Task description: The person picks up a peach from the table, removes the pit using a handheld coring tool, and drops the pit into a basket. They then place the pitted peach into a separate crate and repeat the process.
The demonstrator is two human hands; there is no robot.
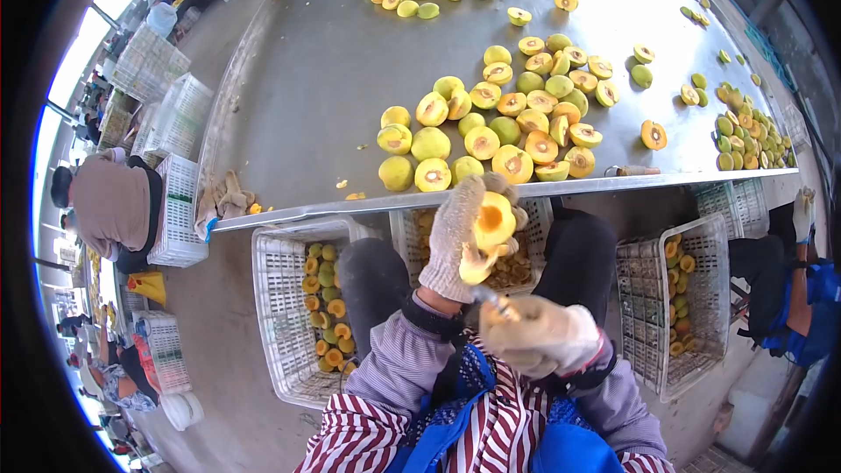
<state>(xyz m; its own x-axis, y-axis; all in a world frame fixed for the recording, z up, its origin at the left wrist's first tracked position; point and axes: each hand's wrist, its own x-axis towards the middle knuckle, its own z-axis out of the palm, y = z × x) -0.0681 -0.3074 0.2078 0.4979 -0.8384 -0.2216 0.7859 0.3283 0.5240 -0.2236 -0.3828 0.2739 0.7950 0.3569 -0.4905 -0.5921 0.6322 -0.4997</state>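
My left hand (457,232), in a knitted glove, holds a halved yellow fruit (494,221) with its cut face and brown hollow turned up, just in front of the table edge. A strip of yellow flesh or peel hangs below the fruit. My right hand (547,333), gloved too and lower to the right, is closed round a small tool (496,302) whose blurred tip points toward the fruit. On the metal table (307,79), a heap of halved fruits (530,114) lies beyond my hands.
Crates with fruit stand left (269,324) and right (717,298) of my legs, another crate (412,232) between them. A wooden-handled tool (632,171) and spare gloves (229,197) lie along the table edge. People sit at left (114,201) and right (802,298).
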